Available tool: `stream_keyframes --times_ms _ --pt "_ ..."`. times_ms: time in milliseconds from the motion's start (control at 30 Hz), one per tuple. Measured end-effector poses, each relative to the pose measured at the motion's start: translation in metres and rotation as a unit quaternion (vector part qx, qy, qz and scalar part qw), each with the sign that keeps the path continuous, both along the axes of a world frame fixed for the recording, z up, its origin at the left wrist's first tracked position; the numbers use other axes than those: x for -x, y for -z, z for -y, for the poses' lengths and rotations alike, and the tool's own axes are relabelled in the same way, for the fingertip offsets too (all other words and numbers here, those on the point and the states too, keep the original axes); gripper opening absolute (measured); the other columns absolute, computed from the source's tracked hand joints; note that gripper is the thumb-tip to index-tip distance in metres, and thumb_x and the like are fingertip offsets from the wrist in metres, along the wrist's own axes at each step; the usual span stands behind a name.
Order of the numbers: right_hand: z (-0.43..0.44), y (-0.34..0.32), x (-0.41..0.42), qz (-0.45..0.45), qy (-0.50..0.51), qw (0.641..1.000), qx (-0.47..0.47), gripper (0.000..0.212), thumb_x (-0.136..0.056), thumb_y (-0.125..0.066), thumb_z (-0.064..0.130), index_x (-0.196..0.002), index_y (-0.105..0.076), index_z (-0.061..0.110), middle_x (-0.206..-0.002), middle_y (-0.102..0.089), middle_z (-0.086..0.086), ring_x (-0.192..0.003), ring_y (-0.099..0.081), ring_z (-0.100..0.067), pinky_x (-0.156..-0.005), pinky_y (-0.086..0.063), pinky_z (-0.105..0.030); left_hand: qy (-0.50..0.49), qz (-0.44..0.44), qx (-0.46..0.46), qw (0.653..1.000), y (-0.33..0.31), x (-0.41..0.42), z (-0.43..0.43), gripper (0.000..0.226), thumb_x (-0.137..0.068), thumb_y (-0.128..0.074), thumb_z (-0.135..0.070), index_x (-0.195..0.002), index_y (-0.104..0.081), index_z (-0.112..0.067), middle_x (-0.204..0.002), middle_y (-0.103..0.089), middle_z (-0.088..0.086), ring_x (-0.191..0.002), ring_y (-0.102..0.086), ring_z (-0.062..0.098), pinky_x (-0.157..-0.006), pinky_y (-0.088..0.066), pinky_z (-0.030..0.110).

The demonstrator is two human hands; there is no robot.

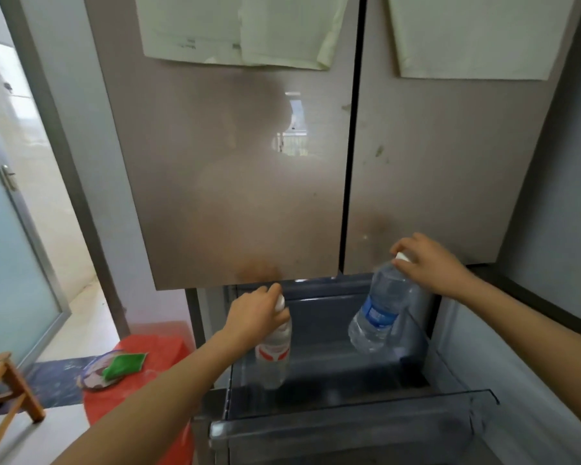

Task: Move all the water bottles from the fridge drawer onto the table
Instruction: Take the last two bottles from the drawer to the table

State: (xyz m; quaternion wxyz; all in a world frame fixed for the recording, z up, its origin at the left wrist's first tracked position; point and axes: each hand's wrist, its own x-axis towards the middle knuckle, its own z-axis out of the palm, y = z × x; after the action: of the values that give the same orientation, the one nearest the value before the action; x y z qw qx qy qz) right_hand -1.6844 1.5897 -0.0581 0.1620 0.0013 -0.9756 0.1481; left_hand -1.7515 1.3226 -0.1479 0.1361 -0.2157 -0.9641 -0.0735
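White caps sit under both sets of fingers. On the left hand [255,313], the fingers [275,290] curl down over the cap and neck of the red-labelled bottle [273,354] and grasp it. That bottle hangs almost upright over the left side of the open fridge drawer [349,421]; whether its base touches the drawer floor cannot be told. On the right hand [430,263], the fingers [405,246] clench round the cap of the blue-labelled bottle [379,313]. This one is lifted above the drawer's right side and tilted, its base swung toward the middle. Both wrists bend downward, with the backs of the hands facing up. The bare left forearm reaches in from the lower left corner and the right one from the right edge. Behind the hands stand the closed fridge doors [249,179], with sheets of paper [242,28] stuck near the top. Left of the fridge, a green cloth [125,362] lies in a bowl on a red surface [168,350], and a wooden stool [10,391] stands at the frame's edge.
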Motion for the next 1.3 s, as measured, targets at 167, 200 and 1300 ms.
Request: stream_keyframes --times_ms 167,200,1300 --pt "-0.013 -0.020 -0.025 -0.056 0.002 0.998 0.042 0.018 -0.087 -0.058 0.014 -0.103 -0.065 0.007 -0.100 -0.055 -0.006 -0.103 -0.054 -0.026 -0.081 -0.033 -0.023 0.053 -0.138 -0.100 0.984 -0.003 -0.001 -0.002 0.046 -0.080 -0.033 -0.050 -0.084 -0.057 -0.011 -0.072 -0.066 0.006 -0.054 -0.061 0.024 -0.047 -0.053 0.035" --pt "-0.015 -0.021 -0.030 -0.058 0.000 0.997 0.043 0.018 -0.087 -0.059 0.014 -0.103 -0.065 0.007 -0.103 -0.058 -0.007 -0.103 -0.055 -0.025 -0.081 -0.034 -0.024 0.066 -0.173 -0.109 0.977 -0.003 -0.004 -0.004 0.044 -0.079 -0.036 -0.049 -0.079 -0.058 -0.011 -0.065 -0.065 0.004 -0.046 -0.059 0.020 -0.039 -0.051 0.032" --pt "0.064 0.022 -0.155 0.096 -0.492 0.864 -0.042 0.025 -0.095 -0.046 0.023 -0.118 -0.055 0.017 -0.110 -0.046 0.003 -0.097 -0.050 -0.012 -0.085 -0.042 -0.020 -0.497 0.012 -0.120 0.859 0.001 -0.406 0.028 0.024 -0.084 -0.056 -0.039 -0.091 -0.048 -0.017 -0.096 -0.062 0.004 -0.082 -0.056 0.021 -0.065 -0.040 0.029"
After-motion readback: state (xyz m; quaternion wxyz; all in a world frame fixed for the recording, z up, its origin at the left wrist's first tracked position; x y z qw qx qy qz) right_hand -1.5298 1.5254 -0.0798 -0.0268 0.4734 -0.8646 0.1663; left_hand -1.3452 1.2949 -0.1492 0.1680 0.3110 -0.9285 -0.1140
